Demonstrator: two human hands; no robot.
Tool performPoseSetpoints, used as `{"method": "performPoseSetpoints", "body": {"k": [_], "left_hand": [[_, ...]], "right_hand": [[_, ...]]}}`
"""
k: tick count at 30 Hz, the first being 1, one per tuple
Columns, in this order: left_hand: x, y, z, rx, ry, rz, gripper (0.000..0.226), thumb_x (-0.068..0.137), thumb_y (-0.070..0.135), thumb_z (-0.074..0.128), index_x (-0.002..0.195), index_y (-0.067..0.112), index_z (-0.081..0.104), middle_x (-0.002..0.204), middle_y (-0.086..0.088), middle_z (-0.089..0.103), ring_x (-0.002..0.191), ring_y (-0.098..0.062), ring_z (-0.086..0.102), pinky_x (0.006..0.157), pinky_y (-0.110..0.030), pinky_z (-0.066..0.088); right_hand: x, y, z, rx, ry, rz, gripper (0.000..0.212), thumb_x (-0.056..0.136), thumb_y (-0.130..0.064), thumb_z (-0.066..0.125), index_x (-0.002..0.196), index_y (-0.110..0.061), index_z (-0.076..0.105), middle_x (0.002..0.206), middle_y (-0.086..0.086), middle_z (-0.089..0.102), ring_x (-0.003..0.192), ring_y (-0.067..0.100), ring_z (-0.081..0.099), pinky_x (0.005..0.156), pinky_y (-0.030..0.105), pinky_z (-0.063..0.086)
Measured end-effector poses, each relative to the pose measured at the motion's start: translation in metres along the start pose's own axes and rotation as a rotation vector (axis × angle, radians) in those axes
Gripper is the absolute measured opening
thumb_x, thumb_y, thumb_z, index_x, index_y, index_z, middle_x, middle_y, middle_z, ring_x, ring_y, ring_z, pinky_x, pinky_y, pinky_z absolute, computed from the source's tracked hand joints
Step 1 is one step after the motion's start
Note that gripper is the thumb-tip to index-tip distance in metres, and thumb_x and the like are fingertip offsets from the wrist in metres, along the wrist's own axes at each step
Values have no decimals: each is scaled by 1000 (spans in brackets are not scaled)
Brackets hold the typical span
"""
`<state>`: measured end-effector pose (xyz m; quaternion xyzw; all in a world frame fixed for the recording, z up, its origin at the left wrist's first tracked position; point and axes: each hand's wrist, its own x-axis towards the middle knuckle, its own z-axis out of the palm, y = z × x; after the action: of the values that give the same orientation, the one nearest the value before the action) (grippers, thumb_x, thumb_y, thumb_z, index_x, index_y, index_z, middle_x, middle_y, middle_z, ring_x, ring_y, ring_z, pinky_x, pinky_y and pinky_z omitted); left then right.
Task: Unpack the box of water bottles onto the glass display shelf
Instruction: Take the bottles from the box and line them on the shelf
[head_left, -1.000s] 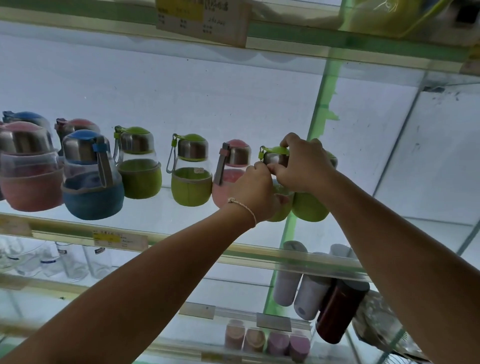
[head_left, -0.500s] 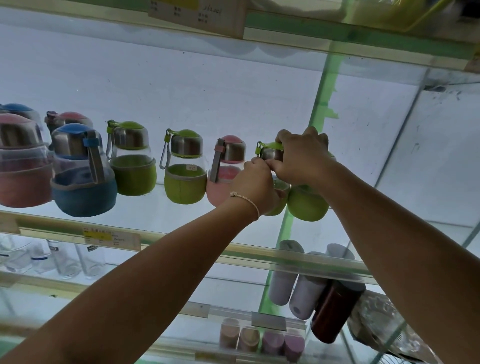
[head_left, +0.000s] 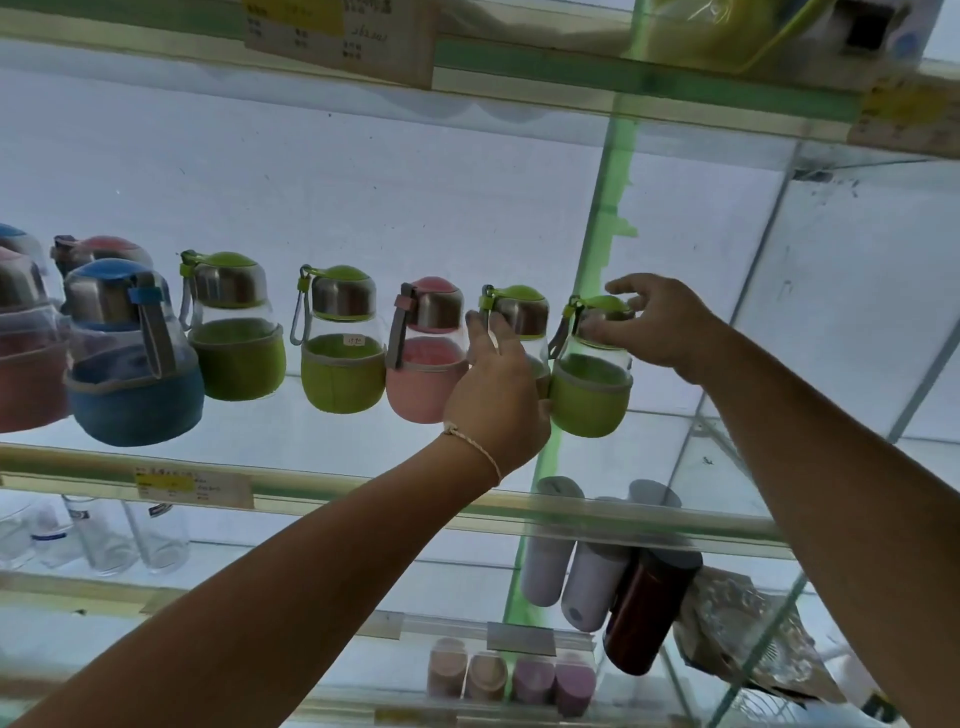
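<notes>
Change: both hands have let go of the two green caps they were gripping, and the right one has drawn back rightward.
Left hand (head_left: 493, 400): fingers straight, laid against the second-last green bottle (head_left: 522, 312).
Right hand (head_left: 662, 327): fingers spread, tips at the cap of the end green bottle (head_left: 589, 400).
Bottles: upright and side by side on the glass shelf (head_left: 322, 493), right of a pink bottle (head_left: 426, 384).

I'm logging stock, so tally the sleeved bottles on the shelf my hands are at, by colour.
Green bottles: 4
Pink bottles: 3
Blue bottles: 2, one cut off at the left edge
Total: 9
</notes>
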<state>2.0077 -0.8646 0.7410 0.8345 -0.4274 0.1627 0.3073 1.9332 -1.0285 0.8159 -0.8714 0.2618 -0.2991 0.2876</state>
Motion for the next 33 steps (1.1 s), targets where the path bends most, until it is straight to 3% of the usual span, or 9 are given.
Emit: {"method": "performPoseSetpoints", "body": {"k": [2,4,6,10,14,18,33], "left_hand": [[-3,1,3,2,29,-16,86,89,26,67,153,6,14,159,-25,8,134,-37,46,96,-34,48],[-2,-1,8,31,42,-25,84,87,28,70,151,11,19,154,-24,19,113,-34,63,86,-33,52],[1,-3,11,65,49,-29,82,86,27,71,149,12,21,151,-23,24,100,-34,67,78,-34,54],[10,-6,9,98,71,-22,75,87,25,68,145,8,25,146,-24,30,93,-36,67,65,-31,47],[14,-6,2,123,31,-20,78,85,15,67,147,5,21,145,-24,29,94,-36,65,72,-34,51],[13,-6,2,144,30,-34,79,85,14,68,147,5,21,148,-25,28,96,-37,66,75,-36,53],[12,-15,5,179,69,-15,79,84,10,70,147,7,22,143,-21,37,92,-34,68,70,-35,53]], "right_hand": [[-3,7,5,32,48,-12,69,69,-39,89,129,-19,61,99,0,66,98,22,66,90,39,56],[-2,13,8,53,82,-39,67,68,-39,90,126,-20,63,92,-4,66,94,21,67,90,42,57],[0,15,9,47,81,-62,64,70,-38,88,126,-20,63,90,-7,65,94,21,67,89,42,57],[4,19,5,47,52,-75,57,76,-30,86,127,-21,63,90,-8,64,94,20,66,86,37,57],[5,23,5,61,38,-90,53,80,-27,83,128,-22,61,90,-9,62,91,19,64,78,29,52],[5,25,6,52,38,-101,53,84,-27,79,132,-22,58,96,-6,61,95,18,61,80,28,47],[1,24,2,-17,-13,-86,50,93,-15,67,140,-21,51,127,8,57,112,26,57,84,33,47]]}}
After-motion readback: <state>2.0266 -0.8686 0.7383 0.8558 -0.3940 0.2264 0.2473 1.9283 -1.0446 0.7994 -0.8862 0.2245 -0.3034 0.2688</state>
